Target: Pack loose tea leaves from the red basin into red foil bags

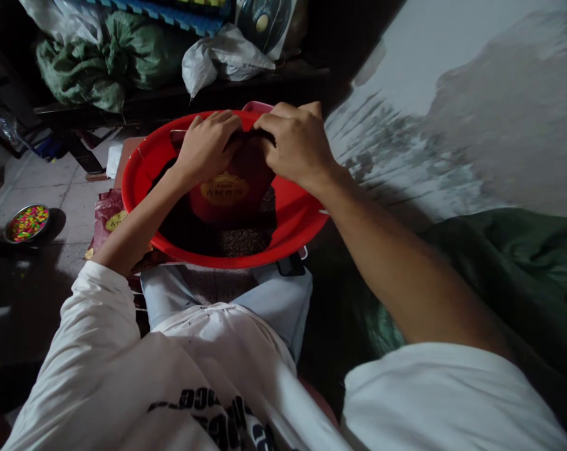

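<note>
While I monitored the head view, the person's left hand (pixel 208 147) and right hand (pixel 297 141) were both closed on the upper edge of a dark red pouch (pixel 231 197). Grip status: narrow on both sides, with the left fingers (pixel 217 119) curled over the pouch's top edge and the two hands nearly touching at the centre. I logged the pouch as roughly upright inside a red plastic basin (pixel 142 181), with a gold oval label (pixel 225 189) facing the camera. Dark granular material (pixel 245 242) lay in the basin, around and below the pouch.

The basin sat over the person's lap, above light blue trousers (pixel 278 307). A black object (pixel 290 265) showed just below the near rim, and a pink item (pixel 257 106) stood just behind the far rim. To the left of the basin lay a second pouch (pixel 109 216) bearing a similar gold label. Farther left, a metal bowl (pixel 27 223) of multicoloured pieces stood on the tiled floor (pixel 43 178). Beyond the basin I noted green sacks (pixel 99 62) and a white plastic sack (pixel 222 56). A stained wall (pixel 452 125) and a green cloth (pixel 499 263) occupied the right side of the view.
</note>
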